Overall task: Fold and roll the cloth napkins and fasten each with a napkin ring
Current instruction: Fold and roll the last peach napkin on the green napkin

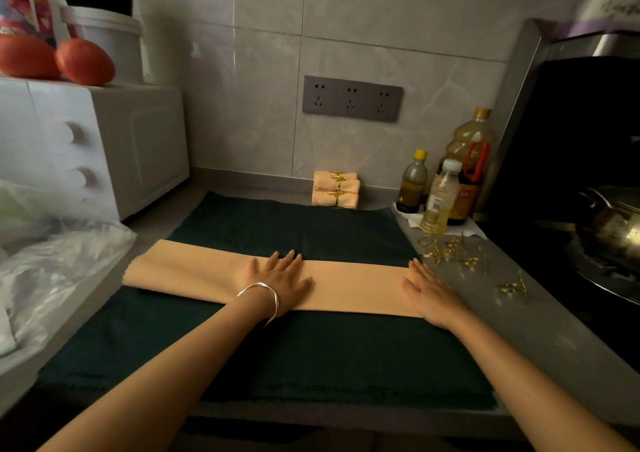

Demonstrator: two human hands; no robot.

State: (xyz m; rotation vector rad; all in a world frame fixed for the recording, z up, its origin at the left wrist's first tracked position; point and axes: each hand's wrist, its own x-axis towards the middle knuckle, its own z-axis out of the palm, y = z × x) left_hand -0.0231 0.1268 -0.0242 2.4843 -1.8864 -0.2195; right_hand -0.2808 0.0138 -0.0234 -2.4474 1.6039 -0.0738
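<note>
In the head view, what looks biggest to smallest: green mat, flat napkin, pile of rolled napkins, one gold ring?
1. Dark green mat.
2. Flat peach napkin.
3. Pile of rolled napkins; it sits farther back, so looks smaller.
4. Lone gold napkin ring.

Dim kitchen, grey tiled wall

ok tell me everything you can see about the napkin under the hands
The napkin is peach, matte cloth, folded into a long flat band lying crosswise on the dark green cloth. Its left end shows stacked layers with a wavy edge. The left hand presses flat on its middle, the right hand on its right end. It is not yet rolled.
</note>
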